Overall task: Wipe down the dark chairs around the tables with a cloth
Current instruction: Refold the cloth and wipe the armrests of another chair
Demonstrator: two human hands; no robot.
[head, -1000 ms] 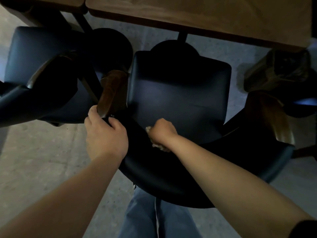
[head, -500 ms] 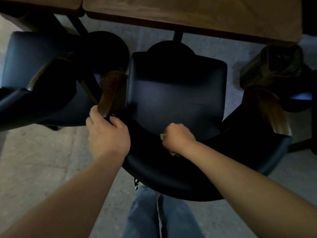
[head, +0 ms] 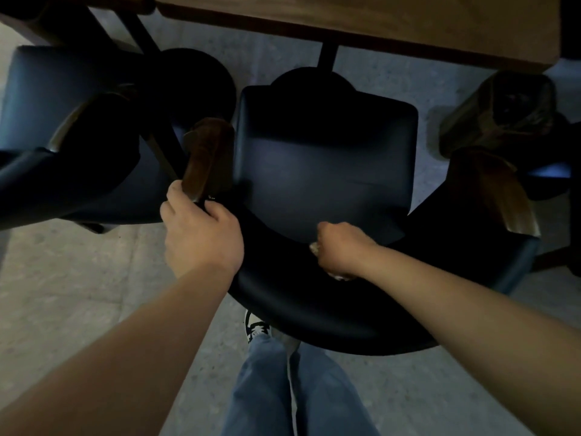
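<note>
A dark padded chair with a curved backrest and wooden armrest ends stands right below me. My left hand grips the left end of the backrest, next to the wooden armrest. My right hand is curled round a pale cloth and presses it on the inner face of the backrest, near its middle. Only small bits of the cloth show under the fist.
A second dark chair stands close on the left, another at the right edge. A wooden table on a dark post runs along the top. Grey stone floor lies around; my jeans and shoe are under the backrest.
My right hand has slid the cloth to the right along the backrest, from near the left hand toward the middle. The left hand has kept its grip.
</note>
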